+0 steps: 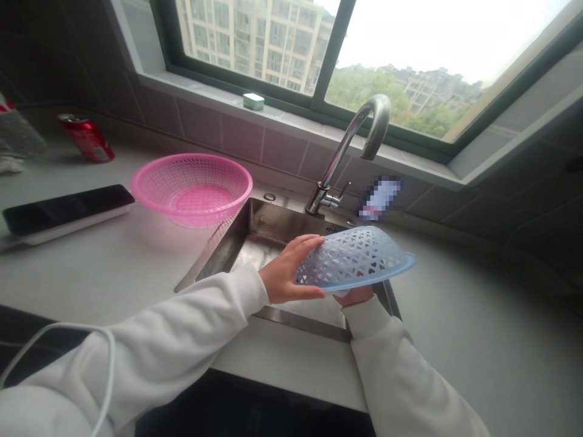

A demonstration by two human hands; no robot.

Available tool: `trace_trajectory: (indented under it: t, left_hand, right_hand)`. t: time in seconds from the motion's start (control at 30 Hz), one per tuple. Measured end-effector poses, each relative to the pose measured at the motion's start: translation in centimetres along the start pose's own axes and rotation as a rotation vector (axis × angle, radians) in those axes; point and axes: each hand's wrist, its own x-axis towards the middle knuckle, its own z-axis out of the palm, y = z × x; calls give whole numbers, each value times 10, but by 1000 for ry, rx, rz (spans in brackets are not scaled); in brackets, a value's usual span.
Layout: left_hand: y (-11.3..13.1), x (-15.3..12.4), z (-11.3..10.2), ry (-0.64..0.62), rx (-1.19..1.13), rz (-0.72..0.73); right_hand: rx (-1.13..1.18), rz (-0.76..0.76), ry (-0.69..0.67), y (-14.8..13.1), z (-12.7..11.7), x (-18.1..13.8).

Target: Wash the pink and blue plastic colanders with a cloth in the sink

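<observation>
A light blue plastic basket (359, 255) with heart-shaped holes is held tilted, bottom side up, over the stainless steel sink (296, 317). My left hand (291, 270) grips its left side, thumb along the rim and fingers over the wall. From below, my right hand (357, 295) reaches under the basket's open side; its fingers are hidden. A small bit of something white shows beside that hand, too covered to name. Behind the basket rises the chrome faucet (348, 149), and no water is seen coming from it.
Left of the sink, a pink basket (191, 161) stands on the counter (150, 273). Farther left are a black-topped flat box (68, 209), a red can (86, 138) and a clear plastic bottle (20, 130). A white cable (109, 364) crosses my left sleeve.
</observation>
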Motion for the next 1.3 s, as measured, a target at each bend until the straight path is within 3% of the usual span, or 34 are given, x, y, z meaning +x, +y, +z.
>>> trace_trajectory:
  t: [0.37,0.57,0.9,1.07,1.3]
  left_hand:
    - [1,1,3,72,13,-29]
    - [-2,1,6,79,28,-39]
    - [-2,4,-7,-139,-104,-90]
    - [-3,4,-4,-35,-85,-70]
    - [-12,4,2,14,-105,-91]
  right_hand:
    - [1,-10,-43,3,6,0]
    - [-1,-4,9,4,10,1]
    - [38,7,-49,2,-3,6]
    - [-21,-35,-59,7,-1,7]
    - [-96,-84,-86,8,14,4]
